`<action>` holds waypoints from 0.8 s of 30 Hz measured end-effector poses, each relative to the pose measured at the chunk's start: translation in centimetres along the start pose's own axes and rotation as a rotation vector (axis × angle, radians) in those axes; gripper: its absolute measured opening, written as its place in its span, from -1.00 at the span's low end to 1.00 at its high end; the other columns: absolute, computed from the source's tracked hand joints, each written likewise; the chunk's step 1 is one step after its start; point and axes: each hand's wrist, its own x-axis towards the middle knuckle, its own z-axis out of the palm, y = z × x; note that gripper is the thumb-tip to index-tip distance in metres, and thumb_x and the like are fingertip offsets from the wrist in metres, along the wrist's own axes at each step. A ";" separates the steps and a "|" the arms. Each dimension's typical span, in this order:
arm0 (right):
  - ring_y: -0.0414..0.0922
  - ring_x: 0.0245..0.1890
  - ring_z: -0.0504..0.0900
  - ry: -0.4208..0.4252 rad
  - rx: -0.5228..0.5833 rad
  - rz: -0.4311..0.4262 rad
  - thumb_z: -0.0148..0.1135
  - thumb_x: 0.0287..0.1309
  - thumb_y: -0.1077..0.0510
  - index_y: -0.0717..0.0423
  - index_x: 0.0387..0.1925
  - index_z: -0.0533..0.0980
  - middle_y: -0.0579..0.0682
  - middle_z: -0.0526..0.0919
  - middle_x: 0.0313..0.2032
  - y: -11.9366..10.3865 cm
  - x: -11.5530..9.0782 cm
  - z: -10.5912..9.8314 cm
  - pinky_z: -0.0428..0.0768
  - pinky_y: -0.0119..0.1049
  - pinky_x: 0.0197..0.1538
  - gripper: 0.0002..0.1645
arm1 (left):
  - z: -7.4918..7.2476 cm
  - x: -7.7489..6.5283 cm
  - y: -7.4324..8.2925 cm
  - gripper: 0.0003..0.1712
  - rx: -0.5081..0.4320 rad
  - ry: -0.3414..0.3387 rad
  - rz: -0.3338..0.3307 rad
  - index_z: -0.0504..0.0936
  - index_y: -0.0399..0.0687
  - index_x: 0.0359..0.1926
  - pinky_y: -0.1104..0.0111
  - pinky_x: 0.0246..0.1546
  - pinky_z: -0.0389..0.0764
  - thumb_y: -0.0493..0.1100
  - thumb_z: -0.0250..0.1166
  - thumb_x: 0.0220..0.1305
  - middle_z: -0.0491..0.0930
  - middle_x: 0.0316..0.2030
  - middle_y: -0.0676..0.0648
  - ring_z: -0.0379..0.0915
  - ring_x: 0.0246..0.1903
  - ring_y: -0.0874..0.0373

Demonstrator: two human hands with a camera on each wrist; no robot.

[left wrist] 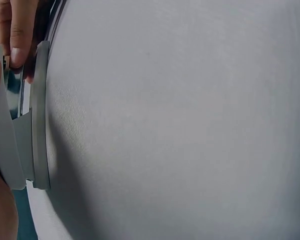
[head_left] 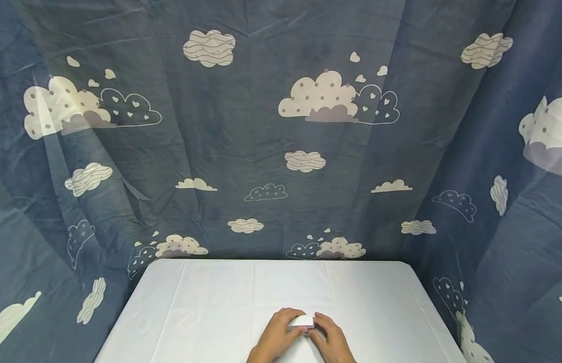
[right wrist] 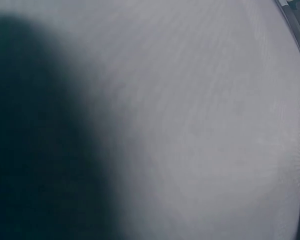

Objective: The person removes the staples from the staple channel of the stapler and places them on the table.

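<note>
Left hand and right hand pinch a small white box, its ends facing them, its long axis running left to right, at the white table's nearer part; beyond, cloud-patterned curtain.

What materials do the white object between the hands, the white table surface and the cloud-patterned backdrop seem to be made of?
White object: probably stiff card or plastic, smooth and matt; its plain, thin walls leave both possible.
White table surface: likely a cloth or vinyl cover, dull, with straight fold lines and fine grain.
Cloud-patterned backdrop: apparently printed fabric, mostly matt, as it wrinkles and drapes.
</note>
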 end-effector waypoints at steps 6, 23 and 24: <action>0.20 0.25 0.62 0.011 -0.004 -0.013 0.38 0.27 -0.17 0.00 0.04 0.67 0.19 0.65 0.21 -0.2 0.0 0.0 0.52 0.19 0.32 -0.55 | -0.4 0.0 0.2 -0.53 -0.019 0.023 0.004 0.67 0.16 0.15 0.14 0.21 0.63 0.22 0.31 0.34 0.72 0.07 0.13 0.62 0.12 0.17; 0.20 0.25 0.62 0.032 -0.023 -0.008 0.35 0.30 -0.17 -0.12 0.00 0.67 0.17 0.65 0.21 -0.4 -0.2 0.0 0.52 0.22 0.32 -0.65 | -2.6 -0.4 0.4 -0.54 -0.069 0.061 -0.009 0.67 0.16 0.17 0.13 0.28 0.59 0.14 0.36 0.31 0.72 0.12 0.10 0.64 0.18 0.11; 0.20 0.26 0.62 0.029 -0.021 -0.004 0.34 0.30 -0.17 -0.14 0.00 0.67 0.17 0.65 0.22 -0.4 -0.3 0.0 0.52 0.23 0.32 -0.66 | -2.7 -0.5 0.4 -0.55 -0.073 0.066 -0.005 0.68 0.14 0.17 0.12 0.28 0.59 0.12 0.37 0.32 0.72 0.12 0.09 0.64 0.18 0.10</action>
